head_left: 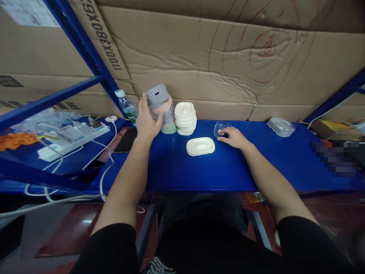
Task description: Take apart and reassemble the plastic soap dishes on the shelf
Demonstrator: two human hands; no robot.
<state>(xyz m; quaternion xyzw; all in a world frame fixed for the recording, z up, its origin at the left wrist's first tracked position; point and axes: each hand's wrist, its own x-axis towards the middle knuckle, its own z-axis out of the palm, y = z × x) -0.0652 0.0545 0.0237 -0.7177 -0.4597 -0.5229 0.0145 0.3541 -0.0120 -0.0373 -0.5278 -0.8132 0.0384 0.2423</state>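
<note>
My left hand (146, 121) reaches up to a leaning stack of grey, pink and green cases (162, 108) at the back of the blue shelf (176, 171), fingers wrapped round its side. Beside it stands a stack of white oval trays (185, 118). One single white tray (200, 146) lies flat in front of that stack. My right hand (234, 137) rests on the shelf with its fingertips on a small clear plastic lid (221, 128) that has a white piece inside it.
A water bottle (127, 106) stands left of the stack, next to a dark phone (127, 139). White power strips and cables (71, 135) lie at the left. A clear plastic shell (281, 126) sits at the right. Cardboard (228, 57) lines the back, behind blue rack beams (48, 99).
</note>
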